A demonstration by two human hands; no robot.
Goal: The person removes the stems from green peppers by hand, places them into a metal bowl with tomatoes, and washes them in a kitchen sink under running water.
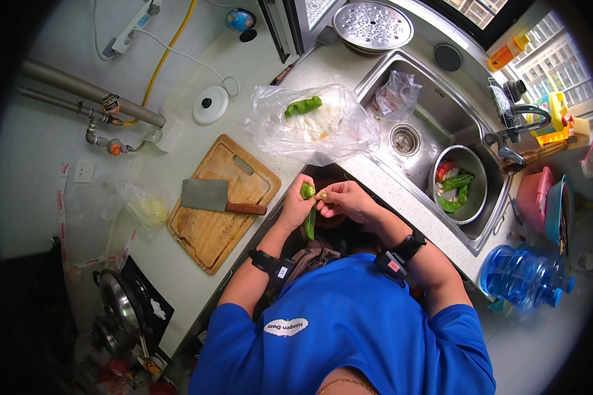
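Observation:
My left hand [295, 202] grips a long green pepper [310, 223] over the counter's front edge. Close beside its top end, my right hand [345, 200] pinches a small pale green piece [323, 196], which looks like the pepper's stem end. Beyond my hands a plastic bag [264, 116] lies spread on the counter, with another green pepper [303, 106] and whitish scraps on it. A steel bowl [480, 207] in the sink holds several green peppers, something red and some white pieces.
On the left, a cleaver [205, 195] rests across a wooden cutting board [202, 247]. The steel sink [437, 126] at right also holds a clear plastic bag [398, 95]. A white round lid [211, 105] lies farther back. Blue water bottles [516, 276] stand at far right.

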